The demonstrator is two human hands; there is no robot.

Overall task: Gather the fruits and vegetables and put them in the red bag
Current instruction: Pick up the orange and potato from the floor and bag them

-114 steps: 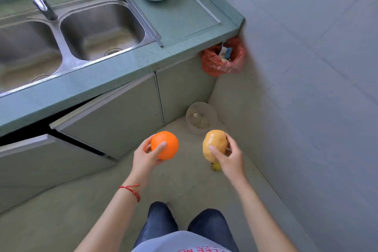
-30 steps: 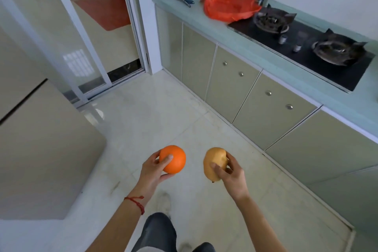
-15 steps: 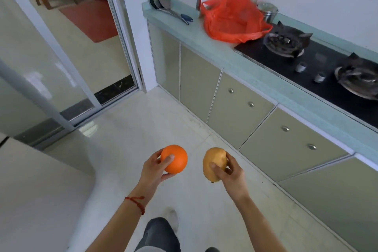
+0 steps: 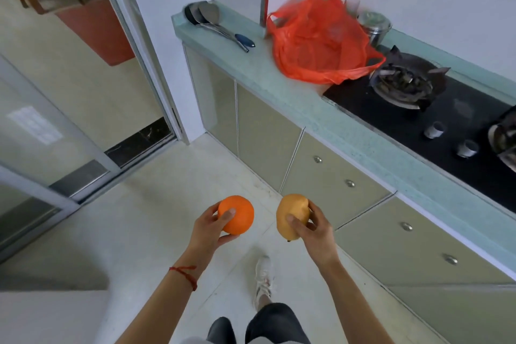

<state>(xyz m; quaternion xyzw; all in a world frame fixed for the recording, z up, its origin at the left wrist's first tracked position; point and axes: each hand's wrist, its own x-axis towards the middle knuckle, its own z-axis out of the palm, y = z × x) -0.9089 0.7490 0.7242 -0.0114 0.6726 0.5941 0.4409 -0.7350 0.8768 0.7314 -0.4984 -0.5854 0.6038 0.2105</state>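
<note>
My left hand (image 4: 208, 229) grips a round orange (image 4: 236, 213) at waist height over the floor. My right hand (image 4: 312, 229) holds a yellow-tan mango (image 4: 290, 212) beside it, the two fruits a little apart. The red bag (image 4: 318, 42), a crumpled plastic one with round shapes showing through it, lies on the green countertop (image 4: 296, 100) far ahead, to the upper right of both hands.
A black gas hob (image 4: 418, 109) with burners sits right of the bag, a steel pot (image 4: 374, 26) behind it. Metal ladles (image 4: 215, 25) lie at the counter's left end. Beige cabinet doors (image 4: 329, 184) run below. A sliding glass door (image 4: 69, 120) stands at left. My shoe (image 4: 262, 279) is on the tiled floor.
The view has moved closer to the counter with the red bag, which now looks larger. Both hands keep the same grip on the orange and the mango.
</note>
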